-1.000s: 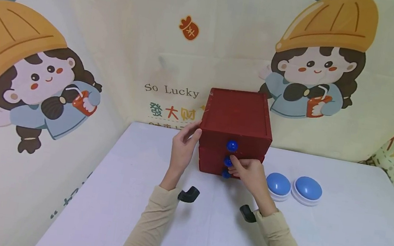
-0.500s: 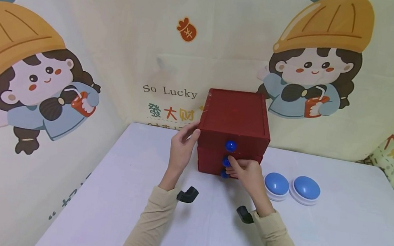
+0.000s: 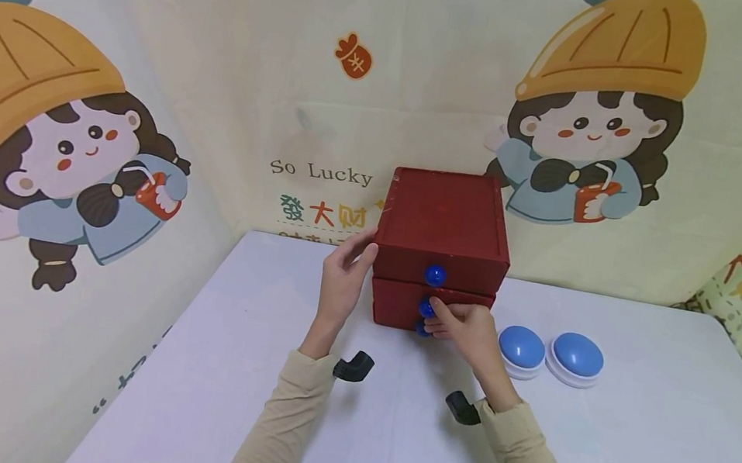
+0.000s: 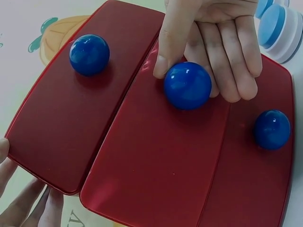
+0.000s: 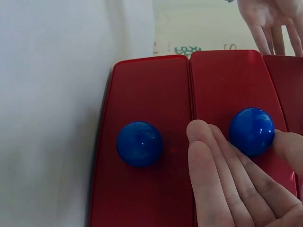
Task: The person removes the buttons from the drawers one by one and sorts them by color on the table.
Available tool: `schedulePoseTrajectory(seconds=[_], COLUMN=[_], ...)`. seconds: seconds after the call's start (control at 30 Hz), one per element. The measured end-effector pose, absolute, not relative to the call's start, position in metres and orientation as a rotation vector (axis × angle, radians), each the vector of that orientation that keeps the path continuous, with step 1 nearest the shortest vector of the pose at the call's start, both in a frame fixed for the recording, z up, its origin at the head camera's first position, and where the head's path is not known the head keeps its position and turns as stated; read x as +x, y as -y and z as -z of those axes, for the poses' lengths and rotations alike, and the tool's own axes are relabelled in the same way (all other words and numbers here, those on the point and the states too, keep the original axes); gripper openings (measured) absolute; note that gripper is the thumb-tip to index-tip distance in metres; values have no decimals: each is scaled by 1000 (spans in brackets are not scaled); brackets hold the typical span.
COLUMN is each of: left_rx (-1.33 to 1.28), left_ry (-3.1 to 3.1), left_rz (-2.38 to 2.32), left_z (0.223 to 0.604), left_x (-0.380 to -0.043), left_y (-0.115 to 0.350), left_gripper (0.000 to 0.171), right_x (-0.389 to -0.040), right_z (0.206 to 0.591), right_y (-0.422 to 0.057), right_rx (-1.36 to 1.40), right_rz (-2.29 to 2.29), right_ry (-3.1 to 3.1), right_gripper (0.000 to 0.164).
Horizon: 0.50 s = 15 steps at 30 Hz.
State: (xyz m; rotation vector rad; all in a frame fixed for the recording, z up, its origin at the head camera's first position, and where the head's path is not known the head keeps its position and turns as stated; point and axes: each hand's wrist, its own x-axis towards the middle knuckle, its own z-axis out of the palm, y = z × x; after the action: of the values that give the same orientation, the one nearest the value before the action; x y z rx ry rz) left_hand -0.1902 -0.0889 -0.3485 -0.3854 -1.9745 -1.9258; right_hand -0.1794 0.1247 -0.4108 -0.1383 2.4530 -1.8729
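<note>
A red box of drawers (image 3: 447, 214) stands at the back of the table, with one blue knob on each of its three drawer fronts. My right hand (image 3: 474, 334) pinches the middle knob (image 4: 187, 85) between thumb and fingers. That middle drawer front (image 4: 156, 146) stands slightly forward of its neighbours in the left wrist view. At the box's left side, my left hand (image 3: 342, 282) rests with its fingers along the wall and the thumb near the front edge. The top knob (image 3: 435, 275) is free, and so is the bottom knob (image 5: 139, 144).
Two blue push buttons on white bases, a nearer-left one (image 3: 521, 347) and another (image 3: 578, 354), sit right of the box. A white cloth covers the table (image 3: 651, 456). Behind hangs a printed backdrop (image 3: 330, 116). Black curved pieces (image 3: 354, 366) project from both wrists.
The middle knob and my right hand have come slightly toward me and down from the top drawer. My left hand keeps its place on the box's side.
</note>
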Motion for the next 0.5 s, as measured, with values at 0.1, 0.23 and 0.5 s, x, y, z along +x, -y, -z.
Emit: schedulePoseTrajectory(seconds=[0.1,0.23,0.5], left_rx=[-388,-400,-406], left_ry=[1972,1972,1972], left_rz=[1927,1919,1928], left_z=[349,349,350], left_x=[-191,-192,-193], left_y=[89,90,92], left_gripper=[37,37,38], right_x=[-178,-177,-172], right_z=[410,411,411], right_y=[-125,-126,-126], right_rx=[-124,-101,-99], right_rz=[1874,1856,1842], right_ry=[-2446,-2450,-2445], right_gripper=[44,44,46])
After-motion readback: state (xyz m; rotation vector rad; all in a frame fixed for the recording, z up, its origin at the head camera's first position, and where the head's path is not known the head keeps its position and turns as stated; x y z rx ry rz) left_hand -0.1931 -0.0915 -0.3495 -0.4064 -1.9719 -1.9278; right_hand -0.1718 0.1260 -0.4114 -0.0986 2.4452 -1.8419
